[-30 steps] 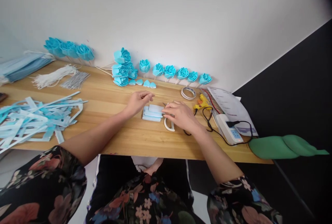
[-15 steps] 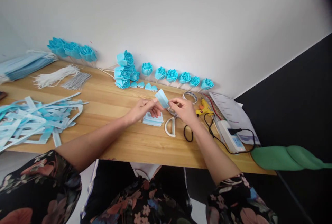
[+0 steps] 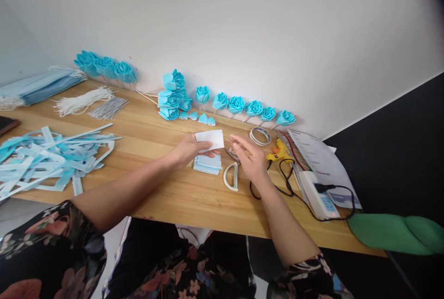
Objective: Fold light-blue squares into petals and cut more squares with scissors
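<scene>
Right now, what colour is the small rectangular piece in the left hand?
The rectangular piece shows a white face, best seen in the head view.

Matt cloth piece (image 3: 214, 138), wooden tabletop (image 3: 187, 202)

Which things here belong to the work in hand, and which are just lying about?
At work:
white piece, in the left hand
stack of pale pieces nearby
scissors, probably, by the right hand

Seemingly lying about:
strips
white cords
grey wires
blue flowers
glue gun
tape roll
power strip
</scene>
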A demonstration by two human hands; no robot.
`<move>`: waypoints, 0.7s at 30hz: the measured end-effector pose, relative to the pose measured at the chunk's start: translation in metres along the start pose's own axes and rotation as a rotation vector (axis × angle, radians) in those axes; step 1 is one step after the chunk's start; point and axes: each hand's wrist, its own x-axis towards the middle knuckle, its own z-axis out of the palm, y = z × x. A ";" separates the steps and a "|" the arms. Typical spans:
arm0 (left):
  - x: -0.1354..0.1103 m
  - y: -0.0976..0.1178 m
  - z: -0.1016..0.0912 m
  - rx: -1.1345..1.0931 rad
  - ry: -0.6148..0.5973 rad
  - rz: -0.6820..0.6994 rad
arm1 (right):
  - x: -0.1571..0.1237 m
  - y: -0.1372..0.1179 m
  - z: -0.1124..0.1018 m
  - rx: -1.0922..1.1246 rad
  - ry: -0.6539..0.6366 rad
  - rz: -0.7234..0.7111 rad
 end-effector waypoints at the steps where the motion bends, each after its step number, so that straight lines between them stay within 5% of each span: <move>1: 0.000 0.000 0.000 0.007 -0.006 0.000 | -0.001 0.000 -0.001 0.049 0.001 0.062; 5: -0.002 0.000 0.002 0.042 -0.027 0.001 | -0.002 -0.002 -0.001 0.134 -0.047 0.127; 21: -0.005 -0.003 0.006 0.238 -0.007 0.073 | -0.005 0.000 0.011 0.082 -0.063 -0.064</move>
